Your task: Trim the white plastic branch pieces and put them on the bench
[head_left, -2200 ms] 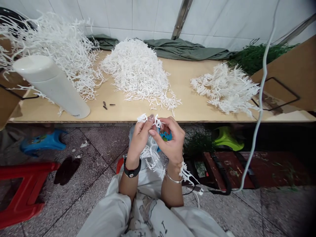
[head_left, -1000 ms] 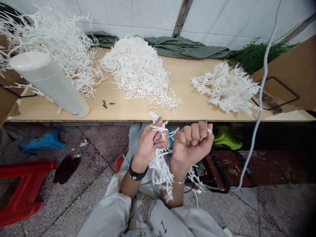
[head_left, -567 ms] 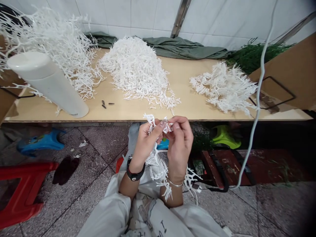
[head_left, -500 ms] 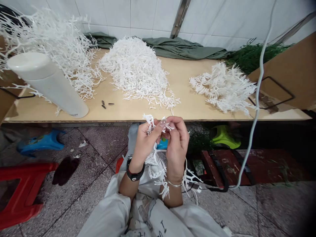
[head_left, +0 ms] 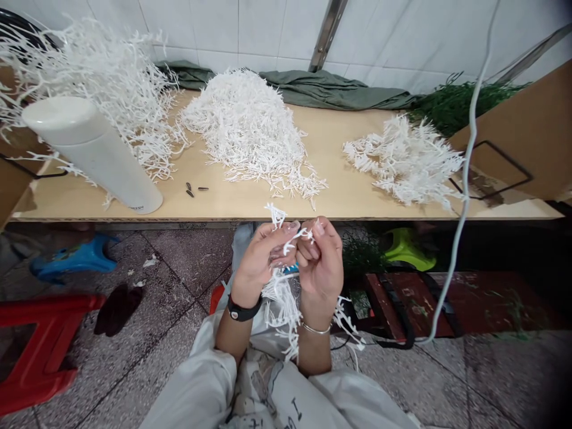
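My left hand (head_left: 261, 259) and my right hand (head_left: 322, 256) are close together just off the table's front edge, both closed. Between their thumbs and fingertips they pinch a white branching plastic sprig (head_left: 282, 295). One thin tip stands up above my left fingers, and small forked pieces show between the two thumbs. The sprig's longer strands hang below my hands, with some showing beyond my right wrist. Behind my hands, a large heap of short white sprig pieces (head_left: 254, 131) lies on the table (head_left: 330, 202). My fingers hide exactly where each hand grips.
A white bottle (head_left: 102, 158) stands left, before a tall pile of white branches (head_left: 102, 77). Several dark seeds (head_left: 189, 189) lie beside it. A smaller white bunch (head_left: 404, 158) sits right, near a hanging grey cable (head_left: 467, 161). A red stool (head_left: 40, 351) is at lower left.
My right hand has turned and drawn slightly away from my left, so its thumb and the forked pieces between my hands now show more. Both hands have dropped a little.
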{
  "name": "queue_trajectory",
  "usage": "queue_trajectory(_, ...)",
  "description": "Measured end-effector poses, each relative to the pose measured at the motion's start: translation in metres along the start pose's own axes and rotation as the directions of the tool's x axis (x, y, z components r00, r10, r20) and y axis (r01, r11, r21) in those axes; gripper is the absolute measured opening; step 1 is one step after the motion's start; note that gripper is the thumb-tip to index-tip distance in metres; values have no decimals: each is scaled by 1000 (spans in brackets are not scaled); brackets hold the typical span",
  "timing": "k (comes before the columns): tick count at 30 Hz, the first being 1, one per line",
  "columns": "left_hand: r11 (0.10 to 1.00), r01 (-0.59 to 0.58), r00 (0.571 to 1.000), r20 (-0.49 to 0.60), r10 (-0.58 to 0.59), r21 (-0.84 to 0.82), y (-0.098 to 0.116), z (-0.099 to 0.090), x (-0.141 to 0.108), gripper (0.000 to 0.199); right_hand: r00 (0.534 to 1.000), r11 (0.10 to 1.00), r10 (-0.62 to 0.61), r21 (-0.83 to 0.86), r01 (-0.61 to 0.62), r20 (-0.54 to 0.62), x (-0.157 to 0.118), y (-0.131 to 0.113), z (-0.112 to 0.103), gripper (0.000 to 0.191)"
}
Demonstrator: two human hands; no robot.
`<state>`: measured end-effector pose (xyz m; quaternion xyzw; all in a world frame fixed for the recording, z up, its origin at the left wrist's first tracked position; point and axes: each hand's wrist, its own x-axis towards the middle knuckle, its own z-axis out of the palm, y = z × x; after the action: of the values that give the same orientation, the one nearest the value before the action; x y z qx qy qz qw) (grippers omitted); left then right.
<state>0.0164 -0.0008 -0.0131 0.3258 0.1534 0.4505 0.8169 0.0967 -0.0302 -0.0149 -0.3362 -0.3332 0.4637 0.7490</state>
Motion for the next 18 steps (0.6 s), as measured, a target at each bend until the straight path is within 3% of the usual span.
queue_trajectory(3, 983, 83, 991, 115, -64, -165, 3, -3, 2, 46, 995, 987, 56, 155, -42, -88, 0, -11, 6, 30)
queue_trajectory(6, 947, -9, 995, 89, 40, -320, 7, -5, 2, 50, 973, 966, -71, 228, 122, -220, 5, -20, 5, 32)
queue_trajectory(8, 936, -88, 991, 68, 118, -342, 9, -4, 0, 49, 925, 951, -202, 160, 263, -321, 9, -21, 1, 28)
queue_trajectory(10, 947, -148, 982, 71, 174, -284, 10, -1, -3, 48, 846, 925, -335, 23, 378, -415, 9, -18, -1, 24)
queue_trajectory(12, 957, -195, 974, 72, 214, -216, 10, 1, -5, 50, 737, 874, -469, -134, 468, -487, 6, -15, 1, 19)
queue_trajectory(15, 953, -241, 965, 62, 256, -186, 11, 2, -7, 51, 573, 777, -624, -344, 527, -531, 3, -11, 13, 18)
queue_trajectory(18, 938, -290, 954, 23, 300, -190, 12, 1, -9, 51, 420, 687, -720, -481, 545, -552, 20, -8, 27, 21)
